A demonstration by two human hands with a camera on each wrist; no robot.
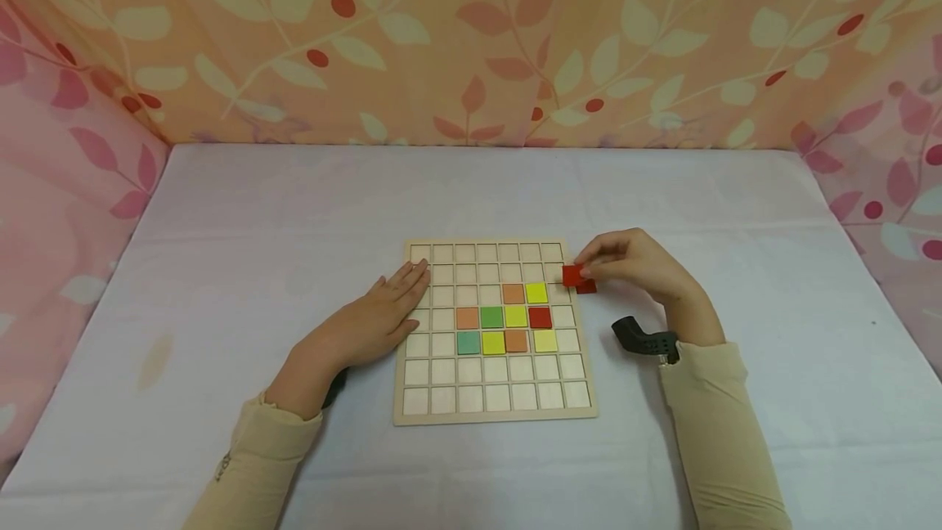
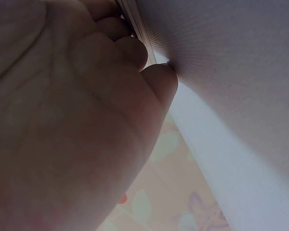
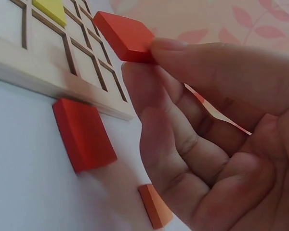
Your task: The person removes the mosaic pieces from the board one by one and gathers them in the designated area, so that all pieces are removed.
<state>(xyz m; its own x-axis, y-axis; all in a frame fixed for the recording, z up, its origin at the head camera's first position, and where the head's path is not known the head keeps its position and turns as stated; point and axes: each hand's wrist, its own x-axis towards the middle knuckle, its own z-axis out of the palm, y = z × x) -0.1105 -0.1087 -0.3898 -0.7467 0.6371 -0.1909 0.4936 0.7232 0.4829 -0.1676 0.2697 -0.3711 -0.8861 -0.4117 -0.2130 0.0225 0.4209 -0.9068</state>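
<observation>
Beige sleeves (image 1: pixel 721 432) enter from the near side, with a black wrist mount (image 1: pixel 643 339) beside the right wrist. The left hand (image 1: pixel 375 317) lies with fingers extended, fingertips over the left edge of the wooden grid board (image 1: pixel 496 417); it grips nothing and appears to steady the board, which lies between the hands. Ten coloured tiles (image 1: pixel 491 317) sit to the right of the left hand's fingers, in three adjoining rows. An orange tile (image 3: pixel 155 206) rests on the white tablecloth (image 1: pixel 294 203) beneath the right hand (image 1: pixel 636 268), partly hidden by it in the right wrist view. The right hand pinches a red tile (image 3: pixel 125 37) between thumb and fingers, raised at the board's right edge. A second red tile (image 3: pixel 84 135) lies just beside that edge, below the held one. Beyond both hands hangs a leaf-patterned curtain (image 1: pixel 471 39).

Assessment: the step in hand is judged to be bringing one tile to the board. The next move would call for squaring it over a vacant cell and lowering it flat without nudging its neighbours. The intended cell cannot be told.
</observation>
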